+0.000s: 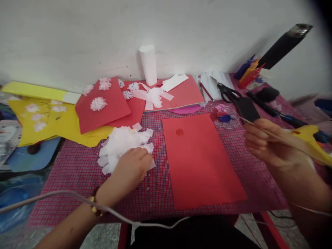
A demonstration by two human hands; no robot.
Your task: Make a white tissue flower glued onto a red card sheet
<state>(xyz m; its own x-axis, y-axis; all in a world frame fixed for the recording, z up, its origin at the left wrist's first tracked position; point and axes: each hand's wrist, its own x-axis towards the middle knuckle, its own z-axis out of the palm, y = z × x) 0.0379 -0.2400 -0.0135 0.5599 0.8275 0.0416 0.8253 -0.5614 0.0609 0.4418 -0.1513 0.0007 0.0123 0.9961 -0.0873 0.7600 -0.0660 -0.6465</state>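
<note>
My left hand (133,164) rests at the right edge of a heap of white tissue paper squares (118,143). Its fingers are curled together, and what they pinch, if anything, is hidden. Between the thumb and fingers of my right hand (264,143) is a thin wooden stick (249,121), its tip pointing left above a clear palette (225,117) with red, pink and blue paint. A red paper sheet (202,162) lies flat between the hands, with a dark red round paint spot (179,132) near its top left.
Red cards with tissue flowers (98,103) and yellow paper (61,121) lie left. A white paper roll (148,65) stands by the wall. Black scissors (228,92), paint bottles (250,76) and a yellow-handled tool (308,136) are right. A pale cable (114,211) crosses in front.
</note>
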